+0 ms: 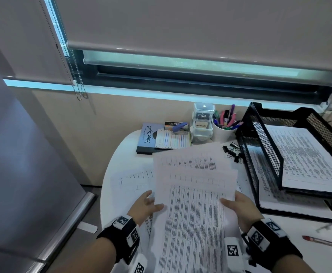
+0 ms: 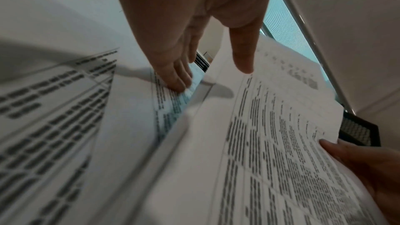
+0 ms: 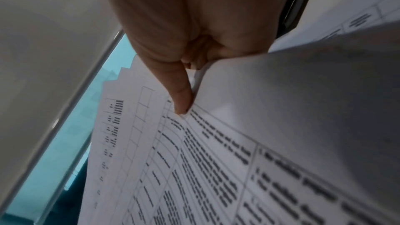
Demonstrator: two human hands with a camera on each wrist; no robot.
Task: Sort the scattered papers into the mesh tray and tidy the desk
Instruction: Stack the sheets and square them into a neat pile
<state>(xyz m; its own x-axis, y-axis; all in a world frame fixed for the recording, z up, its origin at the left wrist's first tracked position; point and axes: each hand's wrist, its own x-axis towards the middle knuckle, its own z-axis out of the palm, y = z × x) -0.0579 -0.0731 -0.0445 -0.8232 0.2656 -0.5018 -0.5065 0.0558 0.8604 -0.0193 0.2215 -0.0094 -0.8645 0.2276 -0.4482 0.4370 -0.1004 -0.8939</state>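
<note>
Over the white tabletop (image 1: pixel 121 154), head view: both hands hold a fanned sheaf of papers (image 1: pixel 194 194) raised off the surface, long axis running away from the body toward the window. Left hand (image 1: pixel 146 205) is at the sheaf's left edge, thumb on top, fingers fairly straight and partly under; right hand (image 1: pixel 239 207) pinches the right edge, thumb over the print. Mesh tray (image 1: pixel 259 146) sits to the right & slightly ahead, both tiers already carrying sheets, long side angled away. So tray lies on the right hand's side; that hand is nearer. More sheets still lie flat on the tabletop under and left of the sheaf. Binder clips (image 1: pixel 232 152) lie just beside the tray's near-left corner.

Left wrist view: left hand's fingers (image 2: pixel 177 78) are extended, tips on a lower sheet, thumb resting on the top sheet; loose hold, not a clamp. Tray corner shows far right.

Right wrist view: right hand's thumb (image 3: pixel 179 95) presses the top sheet, other fingers hidden under the stack, so a pinch grip. Pages are staggered, not squared.

Judgement: next is prob. squaring edges, then swinging rightward into a tier.
</note>
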